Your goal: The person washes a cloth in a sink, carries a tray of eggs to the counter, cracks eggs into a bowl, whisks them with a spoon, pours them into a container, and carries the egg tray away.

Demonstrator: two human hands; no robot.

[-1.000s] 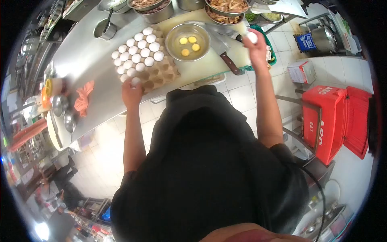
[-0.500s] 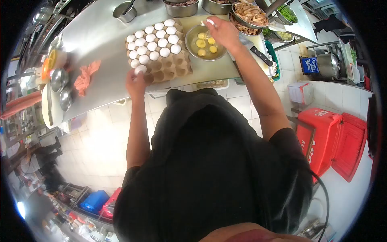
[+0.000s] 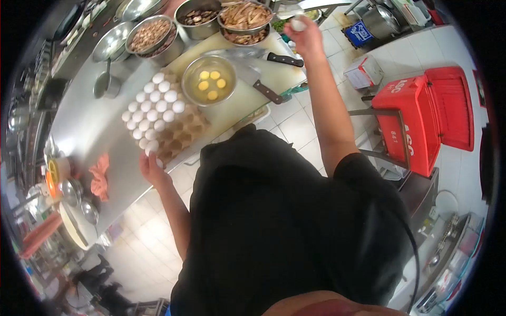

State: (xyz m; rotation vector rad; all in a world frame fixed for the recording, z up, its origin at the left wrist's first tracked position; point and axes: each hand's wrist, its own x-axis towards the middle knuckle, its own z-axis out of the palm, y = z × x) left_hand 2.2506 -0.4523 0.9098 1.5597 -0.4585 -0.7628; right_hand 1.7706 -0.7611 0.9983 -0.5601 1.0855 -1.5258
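My left hand (image 3: 154, 169) is at the near corner of the cardboard egg tray (image 3: 194, 122), its fingers closed around a white egg (image 3: 152, 146). A second white shape shows lower in that hand, partly hidden. Several white eggs (image 3: 153, 115) fill the far part of the tray, while the near cups are bare. Beside the tray, a metal bowl (image 3: 185, 72) holds several yellow yolks (image 3: 204, 85) in clear egg white. Off to the right, past the counter's end, my right hand (image 3: 308, 41) grips a white eggshell (image 3: 298, 24).
Two knives, one a cleaver (image 3: 268, 91) and one with a black handle (image 3: 284, 59), lie on the cutting board (image 3: 245, 108). Pots and bowls of sliced food (image 3: 245, 17) line the back. A red cooler (image 3: 406, 126) stands open on the right. A pink cloth (image 3: 99, 176) lies left.
My right hand has swung from above the bowl out to the right with the eggshell. The view has turned right. My left hand stays at the tray's corner with the egg.
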